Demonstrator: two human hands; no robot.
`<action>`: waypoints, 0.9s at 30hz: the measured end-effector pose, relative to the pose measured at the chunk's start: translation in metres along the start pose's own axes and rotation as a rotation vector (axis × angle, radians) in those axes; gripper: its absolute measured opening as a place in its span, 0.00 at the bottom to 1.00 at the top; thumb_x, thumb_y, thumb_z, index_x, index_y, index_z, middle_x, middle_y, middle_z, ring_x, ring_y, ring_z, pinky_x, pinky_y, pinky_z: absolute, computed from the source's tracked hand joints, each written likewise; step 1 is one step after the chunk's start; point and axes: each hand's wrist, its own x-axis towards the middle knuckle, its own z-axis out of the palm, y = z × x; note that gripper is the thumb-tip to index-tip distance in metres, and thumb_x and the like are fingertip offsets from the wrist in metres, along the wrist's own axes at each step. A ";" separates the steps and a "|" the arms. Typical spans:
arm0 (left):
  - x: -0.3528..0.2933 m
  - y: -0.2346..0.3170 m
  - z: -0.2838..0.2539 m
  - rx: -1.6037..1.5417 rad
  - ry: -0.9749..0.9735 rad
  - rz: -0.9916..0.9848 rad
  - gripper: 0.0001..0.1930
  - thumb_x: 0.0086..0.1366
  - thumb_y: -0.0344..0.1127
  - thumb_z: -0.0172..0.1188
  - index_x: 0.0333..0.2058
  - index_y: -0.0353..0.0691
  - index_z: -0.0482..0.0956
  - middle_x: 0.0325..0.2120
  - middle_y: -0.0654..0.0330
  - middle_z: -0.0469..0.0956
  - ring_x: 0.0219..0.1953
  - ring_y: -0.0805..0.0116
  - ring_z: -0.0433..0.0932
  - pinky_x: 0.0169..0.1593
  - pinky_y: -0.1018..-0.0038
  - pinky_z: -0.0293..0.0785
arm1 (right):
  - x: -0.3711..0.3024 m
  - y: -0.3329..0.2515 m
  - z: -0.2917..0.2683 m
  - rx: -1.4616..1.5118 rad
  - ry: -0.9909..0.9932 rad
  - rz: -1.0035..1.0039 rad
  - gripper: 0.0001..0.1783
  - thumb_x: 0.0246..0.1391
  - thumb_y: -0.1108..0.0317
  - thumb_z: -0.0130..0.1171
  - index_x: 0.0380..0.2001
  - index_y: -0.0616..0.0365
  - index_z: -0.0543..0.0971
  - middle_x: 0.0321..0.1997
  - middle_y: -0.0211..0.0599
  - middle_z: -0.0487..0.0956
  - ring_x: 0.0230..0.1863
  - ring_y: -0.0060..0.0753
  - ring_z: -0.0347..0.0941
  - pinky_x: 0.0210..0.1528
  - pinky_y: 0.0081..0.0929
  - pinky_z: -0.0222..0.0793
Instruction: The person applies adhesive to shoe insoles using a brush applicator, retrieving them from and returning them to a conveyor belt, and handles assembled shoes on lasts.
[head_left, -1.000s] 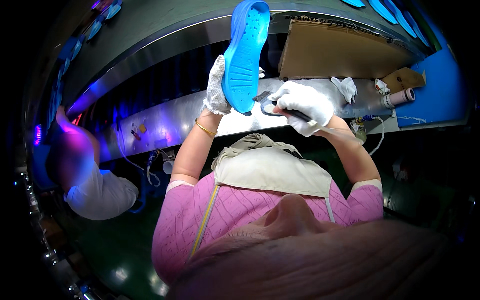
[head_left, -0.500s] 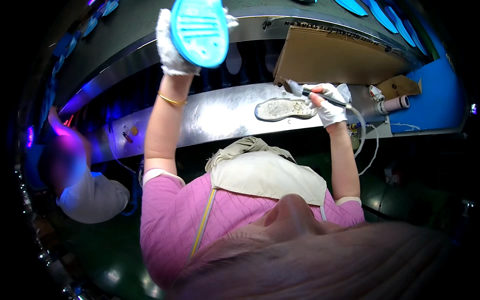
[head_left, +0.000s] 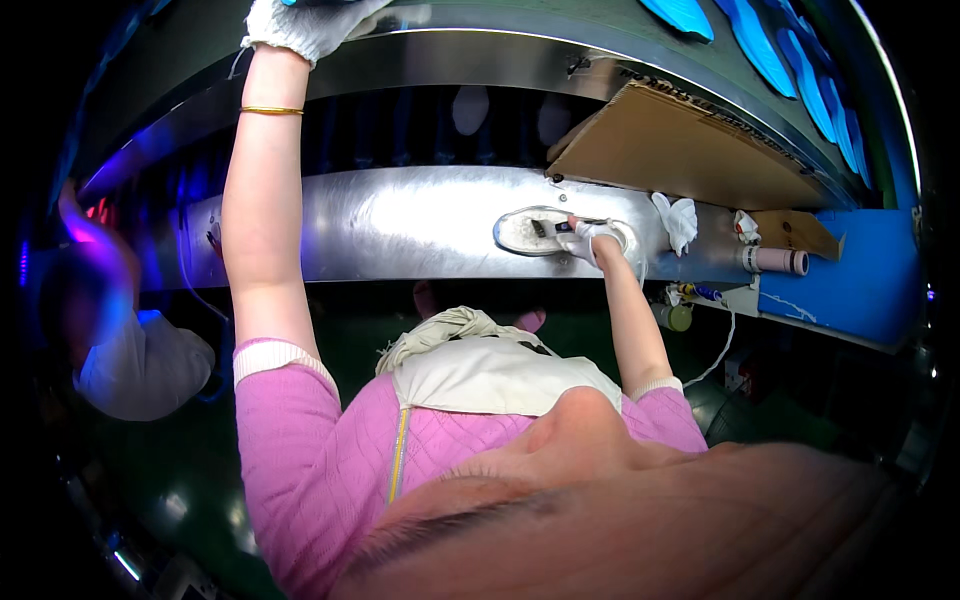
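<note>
My left hand [head_left: 305, 28], in a white knit glove, reaches over the belt at the far left, partly cut off by the picture's top edge. A sliver of a blue shoe sole [head_left: 290, 3] shows against it, and the hand seems closed on that sole; most of the sole is out of view. My right hand [head_left: 592, 240], also gloved, with bare fingertips showing, grips a brush [head_left: 562, 227] with a dark handle. Its bristles touch the inside of a pale sole-shaped piece [head_left: 515, 232] with a dark rim, lying flat on the metal bench [head_left: 400, 225].
A cardboard sheet [head_left: 690, 150] leans at the belt [head_left: 560, 25], where several blue soles [head_left: 755, 45] lie. A white glove [head_left: 677, 222], a pink roll [head_left: 780, 260] and a blue panel [head_left: 860, 275] are at the right. A co-worker [head_left: 140, 360] sits at the left.
My left hand has moved up and left to the belt, carrying the blue sole mostly out of view. My right hand has lowered the brush from above the bench into the pale sole-shaped piece.
</note>
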 end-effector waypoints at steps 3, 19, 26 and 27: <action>0.013 -0.001 0.001 -0.021 0.017 -0.024 0.39 0.63 0.56 0.50 0.62 0.31 0.52 0.59 0.36 0.56 0.59 0.36 0.58 0.62 0.43 0.59 | 0.044 0.019 -0.027 -0.328 0.039 0.017 0.27 0.61 0.45 0.47 0.31 0.59 0.81 0.30 0.40 0.80 0.32 0.39 0.73 0.38 0.34 0.67; 0.010 -0.011 0.017 0.115 0.082 -0.058 0.40 0.62 0.52 0.56 0.63 0.30 0.51 0.60 0.37 0.55 0.62 0.40 0.56 0.65 0.49 0.56 | -0.188 -0.239 -0.103 -0.260 0.028 -1.505 0.18 0.56 0.53 0.56 0.30 0.58 0.79 0.32 0.40 0.81 0.35 0.37 0.78 0.40 0.32 0.73; 0.013 -0.017 0.023 0.195 0.070 0.006 0.39 0.64 0.52 0.53 0.63 0.32 0.50 0.61 0.37 0.53 0.63 0.39 0.54 0.66 0.48 0.54 | -0.288 -0.294 -0.155 -0.088 -0.074 -2.112 0.22 0.57 0.50 0.53 0.51 0.48 0.72 0.58 0.40 0.68 0.59 0.43 0.61 0.58 0.46 0.55; 0.014 -0.020 0.023 0.171 0.104 0.033 0.39 0.65 0.51 0.53 0.63 0.30 0.50 0.61 0.36 0.52 0.63 0.38 0.53 0.66 0.48 0.52 | -0.300 -0.299 -0.156 -0.173 -0.143 -2.112 0.22 0.57 0.50 0.53 0.50 0.48 0.73 0.57 0.40 0.68 0.58 0.43 0.62 0.58 0.45 0.56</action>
